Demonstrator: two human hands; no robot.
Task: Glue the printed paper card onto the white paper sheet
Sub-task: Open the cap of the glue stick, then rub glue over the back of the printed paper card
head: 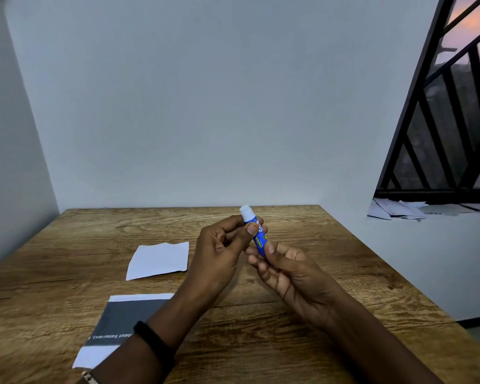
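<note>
A person seated at a wooden worktop (344, 273) holds a blue glue stick (257, 234) in both hands above the surface, its white tip (245, 212) tilted up and away. The left hand (219, 250) pinches the upper barrel just below the tip with thumb and fingertips, while the right hand (286, 270) grips the lower end with curled fingers. The step in hand appears to be readying the glue, either pulling off the cap or twisting up the stick, and no glue seems to have reached paper yet. The white sheet (158, 260) lies flat on the worktop to the left of the hands, apart from them, and the printed card (122, 322) lies nearer the person, grey face up, with its lettering upside down to the camera. The next move would call for an exposed glue end and one hand freed to steady the card. Whether the white tip is a cap or bare glue cannot be told. The left forearm, wearing a black wristband (153, 342), covers the card's right corner and cuts off its text. Loose papers (416, 209) lie on the sill below a barred window (455, 106) at right.
</note>
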